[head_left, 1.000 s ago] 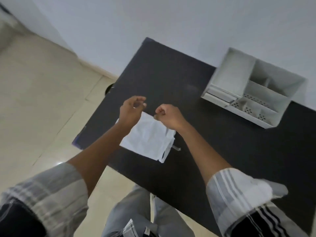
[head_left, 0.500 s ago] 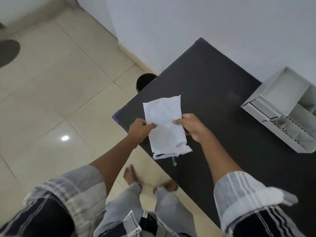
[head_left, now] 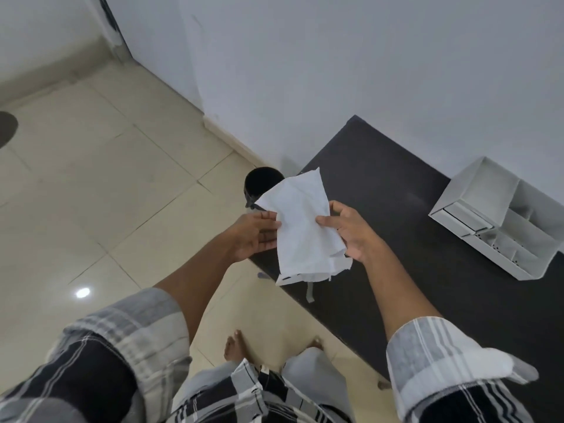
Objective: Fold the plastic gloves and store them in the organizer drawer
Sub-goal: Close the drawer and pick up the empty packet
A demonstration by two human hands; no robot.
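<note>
A white, crinkled packet of plastic gloves (head_left: pixel 302 230) is held upright in the air over the near left corner of the black table (head_left: pixel 406 239). My left hand (head_left: pixel 254 235) pinches its left edge. On the right edge, my right hand (head_left: pixel 351 230) grips it with the thumb in front. Loose white edges and a thin strip hang from the packet's bottom. The white organizer (head_left: pixel 494 218) stands at the table's far right by the wall, with open compartments on top and a shut drawer on its left front.
A dark round bin (head_left: pixel 262 184) stands on the tiled floor just beyond the table's left corner, partly behind the packet. A white wall runs behind the table. My bare feet (head_left: pixel 235 346) are on the floor below the table edge.
The packet was lifted off the table and now stands upright between both hands. The view has swung left, so the organizer sits further right.
</note>
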